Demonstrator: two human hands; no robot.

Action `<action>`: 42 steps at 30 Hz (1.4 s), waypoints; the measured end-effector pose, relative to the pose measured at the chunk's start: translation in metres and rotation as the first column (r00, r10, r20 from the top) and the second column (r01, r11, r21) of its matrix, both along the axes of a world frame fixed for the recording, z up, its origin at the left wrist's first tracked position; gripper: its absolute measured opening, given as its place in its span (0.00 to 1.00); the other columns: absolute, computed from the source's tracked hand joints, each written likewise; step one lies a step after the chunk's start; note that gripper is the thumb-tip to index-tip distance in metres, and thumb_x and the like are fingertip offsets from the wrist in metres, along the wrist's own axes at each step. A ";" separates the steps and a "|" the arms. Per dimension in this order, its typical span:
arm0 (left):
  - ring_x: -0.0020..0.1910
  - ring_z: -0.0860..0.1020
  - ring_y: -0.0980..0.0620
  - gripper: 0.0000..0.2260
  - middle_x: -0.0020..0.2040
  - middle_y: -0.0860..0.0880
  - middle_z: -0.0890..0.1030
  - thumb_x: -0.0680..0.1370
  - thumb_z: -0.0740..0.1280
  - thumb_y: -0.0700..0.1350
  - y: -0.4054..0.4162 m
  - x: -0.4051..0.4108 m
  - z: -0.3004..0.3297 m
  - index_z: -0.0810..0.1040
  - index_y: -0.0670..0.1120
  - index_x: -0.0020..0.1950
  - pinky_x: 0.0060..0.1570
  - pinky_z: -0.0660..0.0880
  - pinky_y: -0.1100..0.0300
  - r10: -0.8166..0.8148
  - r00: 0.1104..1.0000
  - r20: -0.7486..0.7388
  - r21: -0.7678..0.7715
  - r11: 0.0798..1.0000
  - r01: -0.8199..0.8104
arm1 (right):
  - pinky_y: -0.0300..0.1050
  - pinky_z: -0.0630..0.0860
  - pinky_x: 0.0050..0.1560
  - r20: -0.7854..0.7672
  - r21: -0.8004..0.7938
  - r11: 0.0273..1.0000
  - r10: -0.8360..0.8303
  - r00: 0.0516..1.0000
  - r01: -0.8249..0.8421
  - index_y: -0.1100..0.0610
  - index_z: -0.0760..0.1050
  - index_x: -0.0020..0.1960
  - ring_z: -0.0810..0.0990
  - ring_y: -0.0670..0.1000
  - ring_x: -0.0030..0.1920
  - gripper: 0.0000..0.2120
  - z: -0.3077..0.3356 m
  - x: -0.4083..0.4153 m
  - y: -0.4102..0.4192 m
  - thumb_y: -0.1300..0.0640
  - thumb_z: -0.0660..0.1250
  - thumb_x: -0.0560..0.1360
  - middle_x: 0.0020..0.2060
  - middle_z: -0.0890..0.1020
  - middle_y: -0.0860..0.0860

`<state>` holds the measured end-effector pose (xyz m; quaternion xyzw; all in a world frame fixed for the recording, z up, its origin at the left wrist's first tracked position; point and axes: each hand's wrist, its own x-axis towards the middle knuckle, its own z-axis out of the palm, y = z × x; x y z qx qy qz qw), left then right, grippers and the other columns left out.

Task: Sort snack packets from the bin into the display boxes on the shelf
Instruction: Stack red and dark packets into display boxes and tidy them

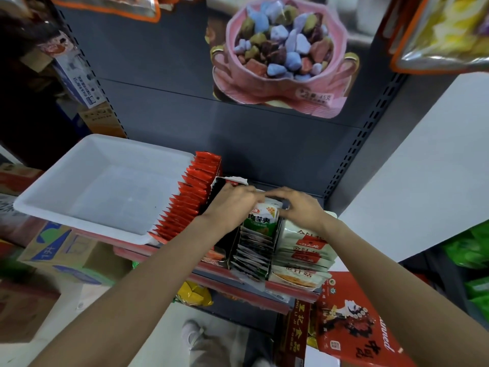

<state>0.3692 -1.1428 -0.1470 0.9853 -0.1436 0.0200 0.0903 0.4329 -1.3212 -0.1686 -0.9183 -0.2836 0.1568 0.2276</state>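
While both hands meet over the middle display box (254,250) on the shelf (217,271), a green-and-white snack packet (262,221) stands upright at the back of that box's row — the left hand (232,200) touches its upper left edge with curled fingers, and the right hand (299,205) curls over its top right corner. Whether either hand truly pinches the packet or only steadies it, I cannot tell; the fingertips are blurred and partly hidden behind one another. In front of the packet, the same box holds a tight file of packets standing on edge. Just to its right lies a stack of white packets with red labels (304,247), touching the right wrist. To the left, a long row of red packets (185,202) fills another box, leaning against the white plastic bin (53,207), which sits on the shelf's left end. Above, on the dark back panel, hangs a pouch printed with coloured pebble sweets (280,54). Cardboard cartons (60,250) stand below the bin.
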 end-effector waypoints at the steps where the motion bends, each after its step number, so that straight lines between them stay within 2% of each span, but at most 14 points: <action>1: 0.55 0.75 0.50 0.11 0.53 0.51 0.77 0.79 0.62 0.39 -0.002 -0.001 -0.003 0.76 0.50 0.58 0.55 0.66 0.54 0.007 1.000 -0.029 0.009 1.000 -0.007 | 0.45 0.70 0.55 -0.026 -0.011 1.000 -0.003 1.000 0.003 0.39 0.68 0.68 0.74 0.47 0.58 0.25 0.001 0.001 0.000 0.57 0.65 0.75 0.65 0.72 0.42; 6: 0.56 0.76 0.47 0.11 0.57 0.48 0.77 0.78 0.64 0.39 -0.009 0.000 -0.013 0.77 0.46 0.60 0.57 0.72 0.54 0.120 0.991 -0.067 -0.107 0.986 -0.126 | 0.47 0.67 0.60 -0.163 -0.017 1.000 -0.023 0.986 0.021 0.39 0.64 0.70 0.72 0.47 0.60 0.30 0.006 0.002 -0.003 0.44 0.65 0.68 0.66 0.69 0.43; 11: 0.52 0.73 0.48 0.09 0.51 0.48 0.74 0.75 0.69 0.42 -0.001 -0.013 -0.014 0.74 0.43 0.52 0.52 0.72 0.52 0.051 0.992 0.115 -0.219 0.975 -0.024 | 0.47 0.69 0.55 0.014 -0.040 0.999 -0.010 1.000 0.010 0.41 0.64 0.70 0.73 0.47 0.60 0.25 -0.003 -0.001 0.000 0.45 0.66 0.75 0.66 0.70 0.43; 13: 0.51 0.75 0.50 0.12 0.51 0.49 0.76 0.75 0.70 0.49 0.004 -0.018 -0.012 0.77 0.44 0.53 0.51 0.74 0.53 -0.084 0.995 -0.059 -0.237 0.969 0.068 | 0.46 0.69 0.55 0.005 -0.035 0.999 -0.009 1.000 0.009 0.40 0.64 0.70 0.73 0.48 0.59 0.25 -0.004 0.000 -0.001 0.47 0.67 0.75 0.67 0.70 0.42; 15: 0.56 0.75 0.52 0.18 0.56 0.51 0.78 0.74 0.68 0.55 0.008 -0.018 -0.011 0.77 0.47 0.60 0.54 0.74 0.54 -0.141 0.956 -0.257 -0.125 0.986 0.111 | 0.46 0.69 0.56 -0.002 -0.036 0.999 -0.009 1.000 0.009 0.40 0.64 0.70 0.73 0.48 0.60 0.25 -0.005 0.001 -0.002 0.47 0.67 0.75 0.67 0.70 0.42; 16: 0.57 0.75 0.52 0.19 0.58 0.51 0.79 0.75 0.67 0.56 0.009 -0.017 -0.011 0.77 0.48 0.62 0.54 0.74 0.55 -0.134 0.949 -0.286 -0.074 0.990 0.118 | 0.46 0.69 0.56 0.003 -0.039 0.999 -0.008 1.000 0.008 0.40 0.64 0.70 0.73 0.48 0.60 0.25 -0.005 0.001 -0.002 0.47 0.67 0.75 0.67 0.70 0.42; 21: 0.48 0.79 0.47 0.13 0.53 0.48 0.82 0.79 0.62 0.51 0.005 -0.014 -0.006 0.76 0.49 0.62 0.46 0.76 0.51 -0.197 0.963 -0.185 0.160 0.961 0.228 | 0.47 0.70 0.58 0.015 -0.028 1.000 -0.012 1.000 0.012 0.39 0.64 0.69 0.73 0.47 0.61 0.25 -0.006 0.001 -0.001 0.46 0.67 0.74 0.66 0.71 0.41; 25: 0.48 0.79 0.43 0.13 0.51 0.46 0.80 0.79 0.61 0.44 0.000 -0.013 0.000 0.73 0.48 0.63 0.43 0.74 0.52 -0.189 0.961 -0.204 0.284 0.928 0.243 | 0.47 0.70 0.56 0.017 -0.021 1.000 -0.013 1.000 0.014 0.39 0.65 0.69 0.73 0.47 0.60 0.25 -0.006 0.001 -0.001 0.46 0.68 0.74 0.65 0.72 0.41; 28: 0.46 0.79 0.44 0.10 0.46 0.46 0.80 0.78 0.63 0.42 -0.005 -0.009 0.003 0.76 0.49 0.59 0.40 0.73 0.54 -0.153 0.975 -0.163 0.202 0.962 0.185 | 0.47 0.71 0.54 0.028 -0.022 1.000 -0.005 1.000 0.005 0.39 0.66 0.68 0.74 0.47 0.58 0.25 -0.004 -0.001 -0.001 0.50 0.67 0.74 0.65 0.72 0.41; 32: 0.46 0.79 0.46 0.04 0.44 0.49 0.81 0.79 0.64 0.44 -0.007 0.000 0.014 0.78 0.49 0.50 0.46 0.74 0.53 -0.124 0.992 -0.023 0.096 0.987 0.126 | 0.46 0.71 0.53 0.032 -0.014 1.000 -0.009 0.999 0.009 0.39 0.68 0.68 0.73 0.46 0.59 0.27 -0.001 -0.001 -0.001 0.59 0.64 0.73 0.65 0.72 0.41; 34: 0.46 0.79 0.46 0.05 0.42 0.50 0.79 0.78 0.65 0.43 -0.004 0.000 0.010 0.79 0.49 0.51 0.46 0.74 0.53 -0.100 0.991 -0.085 0.120 0.987 0.110 | 0.45 0.70 0.51 0.004 -0.026 1.000 -0.011 1.000 0.012 0.38 0.67 0.68 0.73 0.44 0.52 0.27 0.001 0.000 0.000 0.56 0.66 0.73 0.65 0.72 0.41; 36: 0.48 0.79 0.46 0.09 0.46 0.49 0.81 0.78 0.65 0.42 -0.003 -0.002 -0.001 0.79 0.50 0.56 0.45 0.75 0.55 -0.046 0.985 -0.166 0.081 0.995 0.060 | 0.45 0.68 0.52 -0.029 -0.030 0.999 -0.016 0.999 0.016 0.37 0.66 0.68 0.72 0.44 0.52 0.26 0.002 -0.001 0.000 0.53 0.66 0.73 0.65 0.71 0.41; 40: 0.51 0.78 0.47 0.09 0.51 0.47 0.80 0.78 0.65 0.40 -0.005 -0.006 -0.013 0.76 0.47 0.58 0.48 0.76 0.51 0.033 0.979 -0.202 -0.089 0.995 -0.052 | 0.44 0.64 0.55 -0.098 -0.022 1.000 -0.007 0.995 0.005 0.38 0.63 0.70 0.72 0.46 0.59 0.26 0.004 0.000 -0.002 0.44 0.65 0.74 0.68 0.68 0.42; 42: 0.51 0.76 0.49 0.08 0.53 0.46 0.77 0.78 0.66 0.39 -0.006 -0.010 -0.012 0.74 0.45 0.56 0.51 0.75 0.54 0.068 0.975 -0.212 -0.257 0.959 -0.123 | 0.44 0.64 0.56 -0.074 -0.034 0.999 0.005 0.997 -0.008 0.39 0.62 0.70 0.71 0.46 0.60 0.29 0.004 -0.001 0.000 0.38 0.66 0.71 0.68 0.68 0.42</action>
